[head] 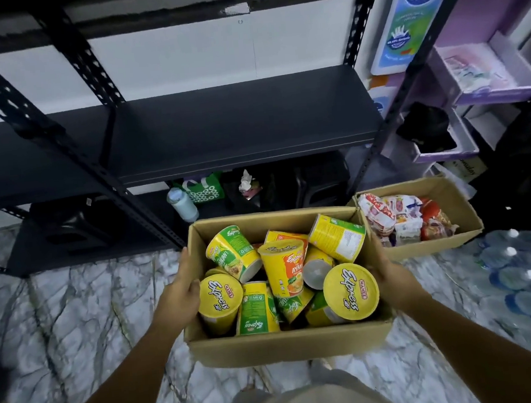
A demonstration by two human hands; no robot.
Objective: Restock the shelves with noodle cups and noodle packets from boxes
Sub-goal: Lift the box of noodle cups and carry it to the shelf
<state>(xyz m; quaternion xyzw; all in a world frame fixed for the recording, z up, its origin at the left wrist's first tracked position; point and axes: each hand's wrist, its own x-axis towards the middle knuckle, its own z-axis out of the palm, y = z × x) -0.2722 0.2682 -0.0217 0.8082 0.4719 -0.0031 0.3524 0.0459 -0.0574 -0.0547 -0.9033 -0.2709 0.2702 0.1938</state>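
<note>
Grip: left hand (179, 290) and right hand (388, 271) clamp opposite side walls of the cardboard box (288, 345), thumbs at the rim.
Noodle cups (282, 268): jumbled inside the box, between both hands.
Shelf (236, 124): at 12 o'clock from the box.

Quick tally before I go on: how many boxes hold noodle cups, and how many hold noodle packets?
noodle cup box: 1
noodle packet box: 1
Total: 2 boxes
</note>
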